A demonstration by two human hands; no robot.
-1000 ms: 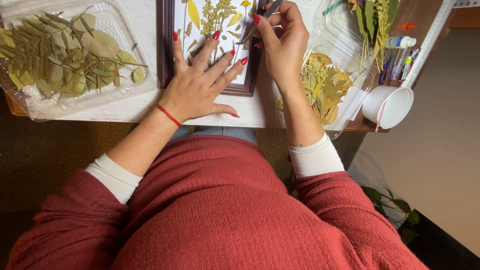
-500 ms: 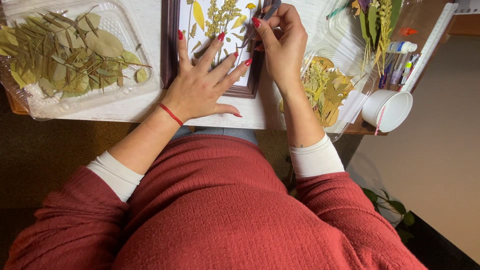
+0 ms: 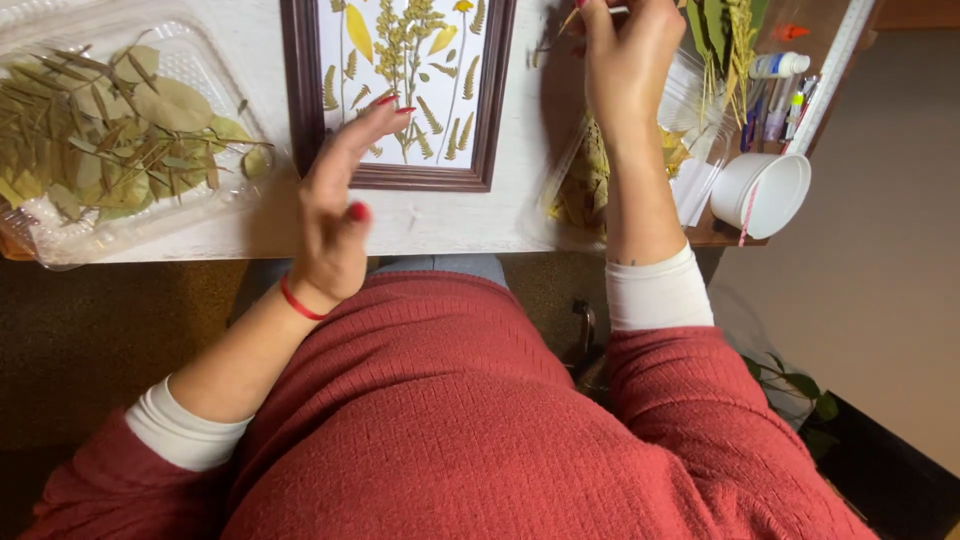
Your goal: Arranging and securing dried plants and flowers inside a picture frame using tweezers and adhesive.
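A dark wooden picture frame (image 3: 492, 96) lies on the white table (image 3: 430, 222), filled with pressed yellow and green plants on white backing. My left hand (image 3: 338, 205) hovers edge-on over the frame's lower left corner, fingers apart, holding nothing. My right hand (image 3: 628, 52) is raised to the right of the frame, fingers pinched on a thin tool, probably tweezers (image 3: 560, 22), near the top edge of view; its tip is hard to make out.
A clear plastic tray of dried green leaves (image 3: 120, 140) sits at the left. Dried yellow-brown plants in clear wrapping (image 3: 590, 180) lie under my right forearm. A white cup (image 3: 762, 192), pens and tubes (image 3: 780, 90) stand at the right. A potted plant (image 3: 790, 385) is on the floor.
My left hand lifted off the frame and turned on edge. My right hand moved off the frame to its right side. The view shifted so the frame sits more central.
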